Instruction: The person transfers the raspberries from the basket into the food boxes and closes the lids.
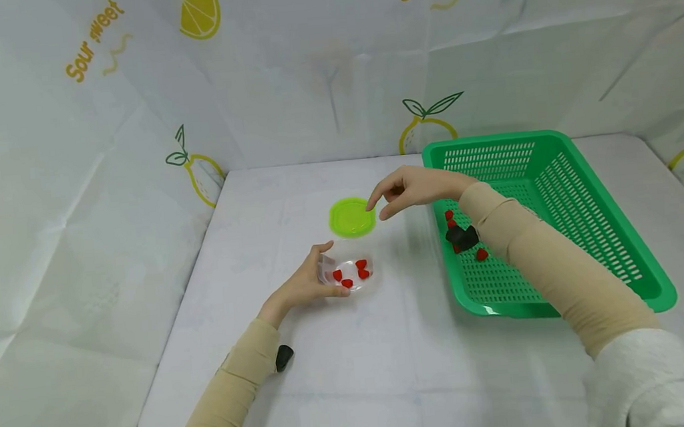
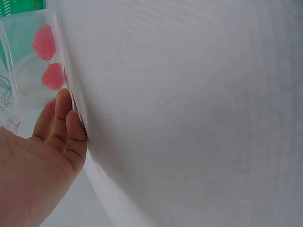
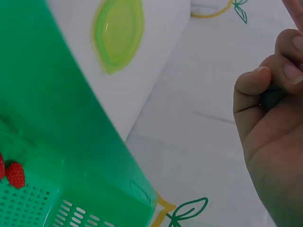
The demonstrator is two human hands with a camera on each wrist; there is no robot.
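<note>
My left hand (image 1: 299, 285) grips a small clear plastic cup (image 1: 349, 266) from its left side, thumb and fingers spread round the wall. Several red raspberries (image 1: 363, 274) lie at the bottom of this cup; two of them (image 2: 45, 42) show through its side in the left wrist view. Just behind the cup, a lime-green lid (image 1: 351, 218) lies flat on the table. My right hand (image 1: 417, 186) hovers at the lid's right edge, index finger and thumb extended and apart, with nothing visible between them. Its other fingers (image 3: 253, 85) are bent toward the palm.
A green perforated basket (image 1: 496, 140) stands on the right of the white table (image 1: 354, 373), under my right forearm. Several raspberries (image 1: 482, 254) lie at its left side. A white sheet with lemon prints (image 1: 307, 75) hangs behind and to the left.
</note>
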